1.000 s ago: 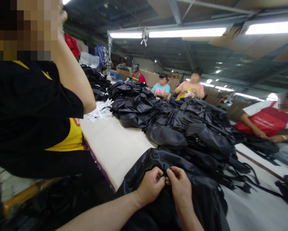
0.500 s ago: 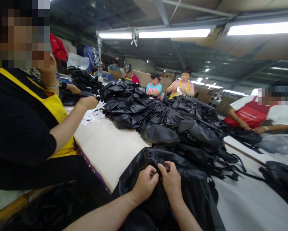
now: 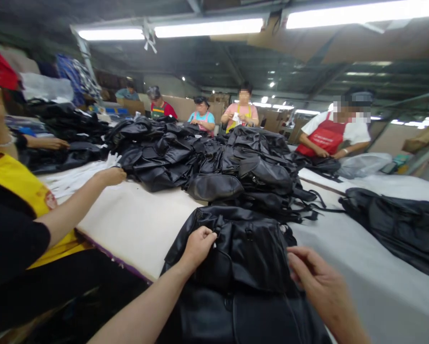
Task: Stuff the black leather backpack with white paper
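Note:
A black leather-look backpack (image 3: 257, 258) lies on the table in front of me, its flap and buckle fittings facing up. My left hand (image 3: 200, 246) is over the left side of the flap, thumb and fingers pinched together beside a strap fitting. A tiny white bit shows at the fingertips; what the pinch holds is too small to name. At the bag's right edge, my right hand (image 3: 314, 274) is raised with its fingers loosely bent and apart from the thumb, holding nothing I can see.
A heap of black bags (image 3: 214, 162) fills the table beyond. Another black bag (image 3: 397, 224) lies at right. On the left, a co-worker in a yellow apron (image 3: 31, 191) reaches toward white strips (image 3: 78, 177). Several other people stand around the far side.
My hands were together at the flap's middle; now the right hand has moved off to the right, fingers looser. The view has turned right, and more of the backpack's front shows.

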`<state>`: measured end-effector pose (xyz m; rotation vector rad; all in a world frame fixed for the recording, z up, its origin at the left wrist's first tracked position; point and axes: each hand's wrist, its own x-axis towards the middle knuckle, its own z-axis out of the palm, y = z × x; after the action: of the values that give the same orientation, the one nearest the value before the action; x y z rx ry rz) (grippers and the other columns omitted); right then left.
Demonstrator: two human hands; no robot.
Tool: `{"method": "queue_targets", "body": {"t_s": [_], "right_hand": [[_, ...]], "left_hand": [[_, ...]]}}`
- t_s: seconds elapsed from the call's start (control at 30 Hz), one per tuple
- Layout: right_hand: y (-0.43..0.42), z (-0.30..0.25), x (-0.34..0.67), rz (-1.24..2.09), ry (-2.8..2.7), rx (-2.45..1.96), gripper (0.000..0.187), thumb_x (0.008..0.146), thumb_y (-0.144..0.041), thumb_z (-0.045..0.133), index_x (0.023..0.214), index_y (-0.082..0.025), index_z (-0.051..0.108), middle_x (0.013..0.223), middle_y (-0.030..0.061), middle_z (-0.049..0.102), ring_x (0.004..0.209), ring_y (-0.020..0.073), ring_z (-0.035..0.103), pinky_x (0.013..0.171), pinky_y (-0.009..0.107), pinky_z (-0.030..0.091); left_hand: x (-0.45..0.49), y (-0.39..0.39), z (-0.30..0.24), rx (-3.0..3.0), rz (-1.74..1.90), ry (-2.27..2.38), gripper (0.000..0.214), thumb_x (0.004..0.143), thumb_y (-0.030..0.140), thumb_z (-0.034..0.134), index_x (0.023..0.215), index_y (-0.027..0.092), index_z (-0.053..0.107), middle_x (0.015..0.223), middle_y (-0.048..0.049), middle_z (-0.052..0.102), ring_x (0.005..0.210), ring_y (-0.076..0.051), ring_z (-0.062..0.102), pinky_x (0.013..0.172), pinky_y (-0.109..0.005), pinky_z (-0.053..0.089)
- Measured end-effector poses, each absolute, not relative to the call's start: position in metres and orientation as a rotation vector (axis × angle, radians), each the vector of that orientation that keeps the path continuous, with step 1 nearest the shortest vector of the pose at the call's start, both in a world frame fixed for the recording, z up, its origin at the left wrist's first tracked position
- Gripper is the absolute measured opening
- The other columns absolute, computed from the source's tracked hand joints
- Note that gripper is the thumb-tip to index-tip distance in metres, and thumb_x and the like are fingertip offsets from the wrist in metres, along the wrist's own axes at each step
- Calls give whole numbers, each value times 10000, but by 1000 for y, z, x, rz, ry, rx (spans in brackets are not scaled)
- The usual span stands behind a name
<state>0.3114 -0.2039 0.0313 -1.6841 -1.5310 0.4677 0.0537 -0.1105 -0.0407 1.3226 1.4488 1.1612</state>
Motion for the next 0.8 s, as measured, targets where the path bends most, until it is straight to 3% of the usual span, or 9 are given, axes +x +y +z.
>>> {"method": "queue_targets", "body": {"t_s": [0.1,0.2,0.3,0.4,0.5,0.63,0.73,0.8], "right_hand": [[-246,7,350,370,-2005,-1590,290,780,-371,567,1048,-277,628,1021,29,666,863,179,643,725,231,501],[-276,-20,353,-37,-2487,-1286,582,733,-308,594,1299,-275,466,1295,49,526,1102,231,553,823,293,492],[-283,-37,336,-486,-2578,-1222,660,727,-248,538,1366,-214,376,1385,83,416,1200,278,465,859,386,462],[-275,-42,318,-619,-2629,-1117,616,751,-162,478,1356,-226,386,1413,61,380,1251,253,405,931,403,399],[-265,-42,310,-660,-2651,-808,517,809,-166,453,1315,-273,434,1368,28,450,1228,218,430,927,371,397],[-256,-38,304,-598,-2638,-686,456,828,-174,446,1280,-230,474,1329,74,492,1203,245,460,901,373,423],[-252,-30,299,-325,-2451,-708,344,858,-122,384,1137,-208,565,1264,67,554,1168,206,497,912,335,424],[-248,-20,297,58,-2222,-897,296,895,-133,342,1037,-209,590,1181,47,611,1101,158,547,895,274,431]], "left_hand": [[54,-102,-42,1318,1106,1454,179,720,350,546,686,174,550,458,53,525,351,-74,399,392,-191,284],[56,-96,-41,1327,1074,1467,177,710,348,548,700,171,543,456,58,504,339,-75,389,357,-188,258],[59,-96,-42,1361,1091,1488,193,716,362,549,712,169,545,466,56,501,353,-75,393,364,-186,270],[61,-106,-43,1410,1131,1513,207,740,375,538,748,169,550,487,53,503,386,-83,417,402,-193,312],[63,-126,-37,1477,1213,1565,220,751,348,547,881,171,546,650,22,581,478,-99,485,491,-220,389],[78,-153,-18,1849,1438,1611,270,793,259,514,1055,193,518,922,-23,580,643,-110,524,702,-266,438],[98,-155,-5,1987,1284,1460,217,789,205,508,994,192,577,893,-25,581,695,-127,531,747,-272,425],[112,-145,0,1810,1121,1393,247,747,185,557,990,185,601,895,-26,607,697,-131,544,748,-272,420]]}}
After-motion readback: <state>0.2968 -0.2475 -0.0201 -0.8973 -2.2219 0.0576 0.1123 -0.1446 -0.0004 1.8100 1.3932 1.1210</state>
